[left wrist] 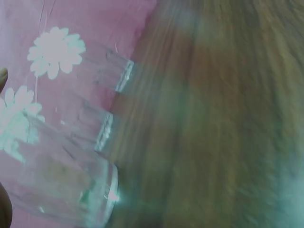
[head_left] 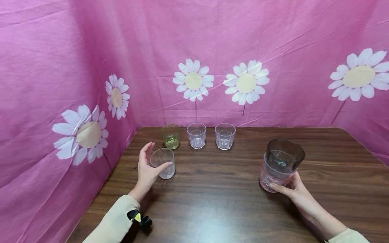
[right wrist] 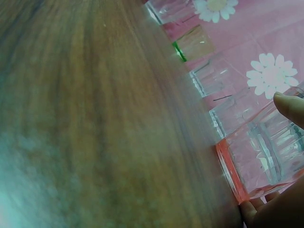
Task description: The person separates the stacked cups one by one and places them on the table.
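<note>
At the left of the head view, a clear glass [head_left: 163, 165] stands on the table. My left hand [head_left: 148, 168] is around its near left side, thumb across the front of the glass and the other fingers extended past its rim on the left. The left wrist view shows the same glass [left wrist: 66, 175] low at the left, with a fingertip apart from it above. On the right, my right hand [head_left: 293, 192] grips a pink tumbler [head_left: 268, 180] low on its side. A smoky dark glass [head_left: 284, 157] is nested in the top of that tumbler and leans slightly right.
Behind my left hand, a green glass [head_left: 171, 137] and two clear faceted glasses, one in the middle [head_left: 196, 136] and one farther right [head_left: 225, 136], form a row near the back edge. A pink daisy-print cloth [head_left: 152, 67] hangs around the brown wooden table [head_left: 212, 195].
</note>
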`<move>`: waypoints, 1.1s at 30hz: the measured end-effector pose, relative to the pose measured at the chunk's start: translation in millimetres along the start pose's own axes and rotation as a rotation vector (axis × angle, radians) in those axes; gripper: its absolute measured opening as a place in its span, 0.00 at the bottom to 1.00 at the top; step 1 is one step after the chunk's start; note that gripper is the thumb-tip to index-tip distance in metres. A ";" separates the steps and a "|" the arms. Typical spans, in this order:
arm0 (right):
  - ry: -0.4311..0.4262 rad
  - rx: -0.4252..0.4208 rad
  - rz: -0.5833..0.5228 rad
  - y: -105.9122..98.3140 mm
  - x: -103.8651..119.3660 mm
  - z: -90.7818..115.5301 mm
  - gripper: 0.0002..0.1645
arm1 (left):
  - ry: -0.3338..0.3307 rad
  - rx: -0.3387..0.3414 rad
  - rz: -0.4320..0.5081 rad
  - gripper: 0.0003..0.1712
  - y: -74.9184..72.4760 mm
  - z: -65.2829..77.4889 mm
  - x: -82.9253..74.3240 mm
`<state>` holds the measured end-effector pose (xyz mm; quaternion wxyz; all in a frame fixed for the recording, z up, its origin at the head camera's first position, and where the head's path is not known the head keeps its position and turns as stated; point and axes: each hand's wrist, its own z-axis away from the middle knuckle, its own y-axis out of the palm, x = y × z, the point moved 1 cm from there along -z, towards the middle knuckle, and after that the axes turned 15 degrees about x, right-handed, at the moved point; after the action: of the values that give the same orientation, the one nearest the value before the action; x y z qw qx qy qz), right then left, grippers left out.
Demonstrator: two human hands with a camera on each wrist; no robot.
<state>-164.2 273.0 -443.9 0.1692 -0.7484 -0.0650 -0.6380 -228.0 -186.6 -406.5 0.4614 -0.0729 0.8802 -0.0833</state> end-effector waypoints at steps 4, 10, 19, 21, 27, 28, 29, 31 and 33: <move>0.012 0.009 0.029 1.5 -0.2 -0.8 0.40 | 0.043 0.008 -0.016 0.52 5.5 -3.3 -8.3; 0.027 -0.001 0.039 0.9 0.3 -0.6 0.41 | 0.036 0.056 0.095 0.52 14.8 -7.0 -18.1; 0.017 -0.009 0.026 -0.3 0.4 -0.2 0.42 | 0.045 0.148 0.186 0.55 37.7 -14.7 -29.9; 0.020 -0.011 0.020 -0.2 0.3 0.0 0.42 | 0.060 0.184 0.193 0.56 45.5 -17.0 -33.2; 0.020 -0.011 0.014 0.3 0.0 0.3 0.42 | 0.075 0.246 0.224 0.56 72.0 -22.9 -41.1; 0.018 -0.011 0.014 0.3 0.0 0.2 0.42 | 0.077 0.253 0.233 0.56 76.6 -23.7 -42.3; 0.015 -0.012 0.014 0.3 0.0 0.1 0.42 | 0.079 0.261 0.244 0.56 81.3 -24.6 -43.3; 0.008 -0.013 0.004 0.3 0.1 -0.1 0.41 | 0.083 0.280 0.260 0.56 90.6 -25.5 -45.0; 0.005 -0.012 -0.001 0.4 0.0 -0.3 0.41 | 0.092 0.305 0.272 0.56 99.6 -25.5 -45.3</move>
<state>-164.3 272.5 -443.9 0.1646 -0.7478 -0.0614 -0.6402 -228.6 -78.1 -377.3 0.4335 0.1211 0.8793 -0.1560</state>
